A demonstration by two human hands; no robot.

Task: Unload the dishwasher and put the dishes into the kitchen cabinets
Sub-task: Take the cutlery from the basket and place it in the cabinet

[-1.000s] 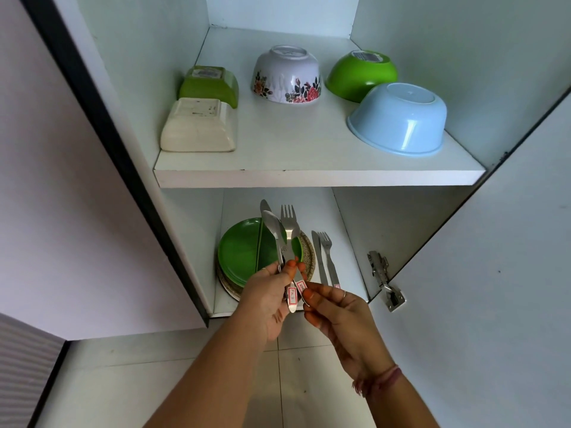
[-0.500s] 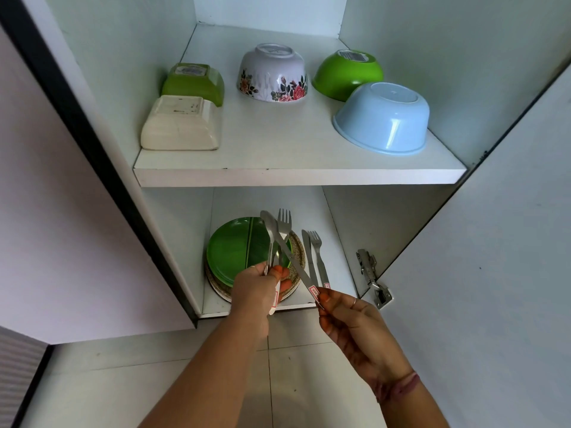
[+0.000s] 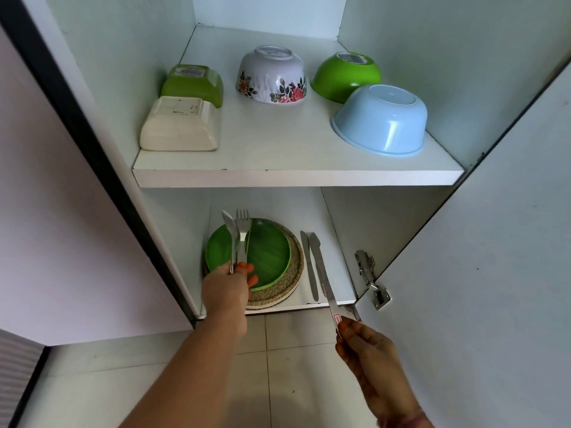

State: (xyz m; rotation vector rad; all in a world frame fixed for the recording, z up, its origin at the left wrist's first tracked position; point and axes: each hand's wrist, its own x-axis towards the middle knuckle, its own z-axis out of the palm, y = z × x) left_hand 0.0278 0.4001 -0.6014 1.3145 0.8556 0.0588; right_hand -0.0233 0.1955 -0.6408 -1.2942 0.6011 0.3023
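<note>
I see the open cabinet, its door swung out to the right. On the upper shelf, five bowls sit upside down: a blue bowl front right, a cream dish front left, a floral bowl at the back middle, a round green bowl behind the blue one, and a square green dish behind the cream one. On the lower shelf lies a stack of plates, green on top. My left hand is over the plates, its grip pinching a spoon and fork upright. My right hand pinches a knife by the handle end, its blade over the lower shelf just right of a second knife lying there.
</note>
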